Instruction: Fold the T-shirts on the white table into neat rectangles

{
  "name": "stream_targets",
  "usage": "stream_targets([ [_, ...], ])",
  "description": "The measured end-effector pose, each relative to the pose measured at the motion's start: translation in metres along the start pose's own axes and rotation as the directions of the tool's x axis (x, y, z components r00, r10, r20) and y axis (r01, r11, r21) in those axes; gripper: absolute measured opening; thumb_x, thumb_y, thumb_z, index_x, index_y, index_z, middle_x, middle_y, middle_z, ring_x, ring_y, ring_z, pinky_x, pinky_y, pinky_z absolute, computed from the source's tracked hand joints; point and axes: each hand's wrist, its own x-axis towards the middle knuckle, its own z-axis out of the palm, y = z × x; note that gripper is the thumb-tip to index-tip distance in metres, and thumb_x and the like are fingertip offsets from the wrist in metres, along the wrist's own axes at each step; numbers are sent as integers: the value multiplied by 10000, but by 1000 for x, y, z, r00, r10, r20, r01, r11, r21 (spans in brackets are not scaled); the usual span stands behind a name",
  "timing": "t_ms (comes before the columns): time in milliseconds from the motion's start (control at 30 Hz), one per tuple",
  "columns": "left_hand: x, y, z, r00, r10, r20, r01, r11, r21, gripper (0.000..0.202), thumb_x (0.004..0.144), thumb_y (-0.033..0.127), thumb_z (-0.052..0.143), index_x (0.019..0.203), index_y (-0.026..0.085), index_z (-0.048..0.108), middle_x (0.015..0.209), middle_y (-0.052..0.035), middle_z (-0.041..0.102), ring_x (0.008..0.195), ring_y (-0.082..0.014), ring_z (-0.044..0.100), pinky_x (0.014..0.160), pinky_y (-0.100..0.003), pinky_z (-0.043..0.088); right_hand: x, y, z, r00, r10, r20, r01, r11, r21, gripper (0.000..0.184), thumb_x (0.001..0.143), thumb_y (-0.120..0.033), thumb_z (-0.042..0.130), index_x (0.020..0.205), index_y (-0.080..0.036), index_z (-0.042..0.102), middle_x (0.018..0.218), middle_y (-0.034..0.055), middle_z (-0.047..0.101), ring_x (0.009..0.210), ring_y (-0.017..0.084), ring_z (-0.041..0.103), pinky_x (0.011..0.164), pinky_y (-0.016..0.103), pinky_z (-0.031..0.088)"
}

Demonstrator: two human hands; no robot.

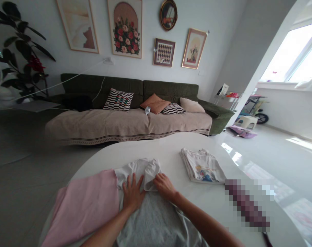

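A light grey T-shirt (153, 219) lies spread on the white round table (171, 151) right in front of me. My left hand (132, 193) rests flat on it with fingers spread, near the collar. My right hand (164, 185) pinches a folded-over part of the white sleeve fabric (150, 171) at the shirt's top. A pink garment (86, 206) lies flat to the left, touching the grey shirt.
A folded white T-shirt with a colourful print (202, 166) sits on the table to the right. A blurred-out long object (247, 206) lies at the right edge. Behind the table stands a green sofa (135, 113) with cushions; a plant (22, 55) is at far left.
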Motion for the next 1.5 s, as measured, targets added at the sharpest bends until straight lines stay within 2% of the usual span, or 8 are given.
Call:
stream_targets([
  [100,0,1,1,1000,-8,-17,8,1000,-4,568,831,540,333,1356,327,293,1451,-85,237,1330,-337,118,1015,-552,89,-4,51,-39,956,239,-170,-253,965,-65,221,822,-126,413,876,-177,620,950,90,576,952,193,495,852,300,355],
  [267,2,2,2,1000,-10,-29,9,1000,-16,558,821,531,367,1344,343,318,1444,-67,261,1326,-332,136,1018,-557,79,-31,86,-54,729,561,-393,-632,772,-70,424,834,-104,281,1196,-73,499,1262,227,397,1107,288,430,869,400,348],
  [433,1,1,3,999,-5,-49,3,999,-34,563,811,542,379,1339,353,325,1443,-55,265,1324,-336,143,1019,-558,93,-53,29,16,946,312,-86,-322,933,-162,477,877,-390,332,1340,-278,357,1444,56,237,1315,287,179,1024,468,186],
  [600,10,-1,5,999,-2,-52,0,999,-36,570,799,565,382,1331,366,335,1442,-56,268,1323,-346,141,1013,-566,105,-57,23,41,913,403,64,-394,911,-119,629,823,-635,258,1381,-351,196,1475,10,143,1342,305,25,1020,552,104],
  [1033,51,-4,17,999,-17,-51,15,999,-31,597,797,613,320,1341,368,310,1449,-56,251,1323,-363,120,997,-601,93,-16,48,24,913,385,133,-371,921,-122,620,846,-597,276,1390,-324,156,1480,23,90,1344,274,-44,1033,540,51],
  [1200,53,-3,16,999,-29,25,30,998,-48,637,791,631,286,1361,347,276,1465,-55,201,1330,-364,81,1004,-604,84,-28,-23,25,921,386,57,-385,922,-33,656,872,-525,298,1407,-186,128,1468,106,25,1346,262,-22,1041,535,74],
  [1367,75,-13,-3,936,-51,348,93,990,-105,782,732,677,332,1383,251,254,1475,-79,150,1333,-359,70,1006,-606,115,-87,-126,54,980,174,94,-191,954,229,670,869,-554,262,1409,-191,100,1464,68,70,1346,238,49,1059,487,157],
  [1500,96,-55,-24,930,-138,341,175,981,-81,655,782,538,364,1339,192,346,1455,-129,204,1327,-365,94,987,-634,105,-116,-147,53,977,170,129,-202,931,305,700,836,-596,329,1400,-206,187,1450,89,187,1338,270,113,1061,520,126],
])
